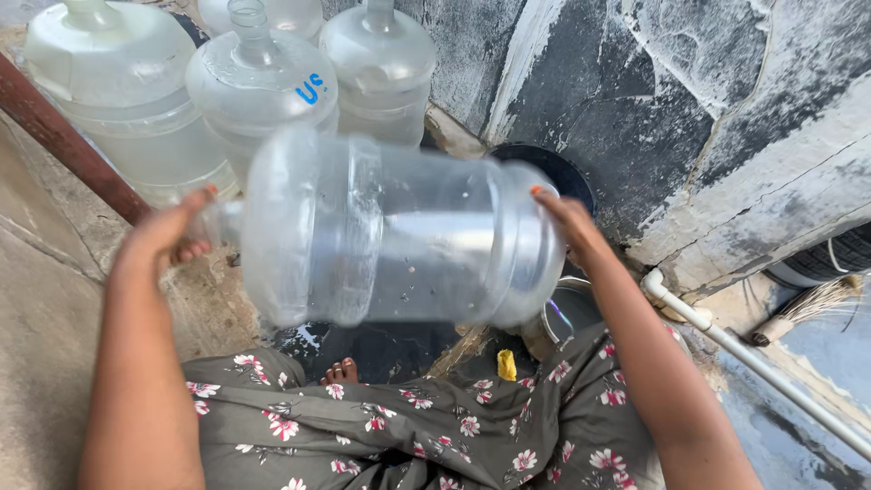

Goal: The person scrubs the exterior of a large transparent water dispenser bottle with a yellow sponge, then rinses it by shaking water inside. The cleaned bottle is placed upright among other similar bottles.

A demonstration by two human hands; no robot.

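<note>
Rinsing underway: clear jug [399, 231] held sideways, left hand [163, 231] fingers capping mouth, right hand [564, 218] fingers spread on base; little water inside.

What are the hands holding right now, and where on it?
Both hold a clear water jug lying sideways: the left hand covers its neck end, and the right hand presses on its base.

just one head cam, looking steeply down and close over the person's lap, wall [689, 109] right in front
</note>
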